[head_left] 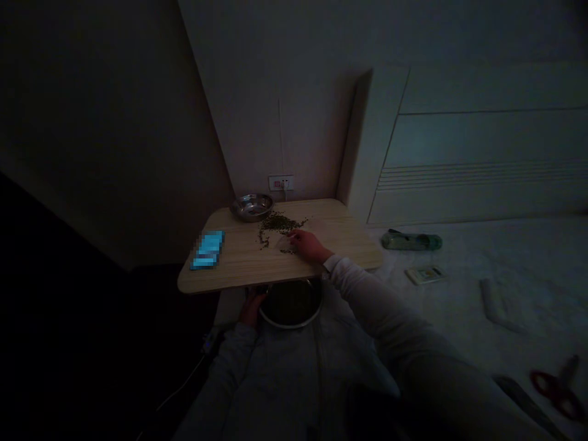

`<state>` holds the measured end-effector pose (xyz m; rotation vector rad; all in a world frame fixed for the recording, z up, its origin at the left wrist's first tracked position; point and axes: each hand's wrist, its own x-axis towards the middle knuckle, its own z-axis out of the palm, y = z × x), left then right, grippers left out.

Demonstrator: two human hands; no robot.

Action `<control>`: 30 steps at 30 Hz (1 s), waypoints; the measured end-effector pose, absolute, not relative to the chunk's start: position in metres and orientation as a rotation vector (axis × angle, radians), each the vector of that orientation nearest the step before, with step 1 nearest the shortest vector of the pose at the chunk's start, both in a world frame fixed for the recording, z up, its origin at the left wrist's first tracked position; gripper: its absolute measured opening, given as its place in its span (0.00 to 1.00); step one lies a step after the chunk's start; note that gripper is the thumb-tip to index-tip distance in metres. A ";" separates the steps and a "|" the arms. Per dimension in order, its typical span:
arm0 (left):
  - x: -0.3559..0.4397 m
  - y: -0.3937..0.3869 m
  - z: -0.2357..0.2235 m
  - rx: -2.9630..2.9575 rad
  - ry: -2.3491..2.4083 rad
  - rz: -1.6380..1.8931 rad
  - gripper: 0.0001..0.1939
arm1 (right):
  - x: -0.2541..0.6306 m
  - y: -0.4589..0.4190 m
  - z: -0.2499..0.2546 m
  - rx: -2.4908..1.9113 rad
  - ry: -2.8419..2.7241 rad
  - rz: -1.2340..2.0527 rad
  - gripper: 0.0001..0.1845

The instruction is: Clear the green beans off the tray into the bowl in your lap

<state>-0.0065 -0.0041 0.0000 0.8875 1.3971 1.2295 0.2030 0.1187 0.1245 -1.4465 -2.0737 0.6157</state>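
Observation:
The room is dim. My right hand rests on the small wooden table, fingers curled at the near edge of a pile of small dark beans; what they pinch is too small to make out. My left hand grips the rim of a round bowl held just below the table's front edge. The bowl's inside looks dark. An empty-looking metal bowl stands at the back of the table, left of the beans.
A lit phone lies on the table's left side. A wall socket with a cable sits behind the table. On the bed to the right lie a green pouch, a small card-like item and red scissors.

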 end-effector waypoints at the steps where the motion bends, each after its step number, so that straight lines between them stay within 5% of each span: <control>1: -0.008 -0.004 -0.001 0.900 1.408 1.230 0.06 | 0.202 0.118 0.124 -1.423 -2.088 0.629 0.16; 15: -0.010 -0.003 -0.006 0.914 1.414 1.237 0.05 | 0.205 0.112 0.129 -1.069 -2.207 0.808 0.11; 30: -0.006 -0.001 -0.007 0.902 1.453 1.275 0.04 | 0.220 0.069 0.124 -1.364 -2.078 0.659 0.13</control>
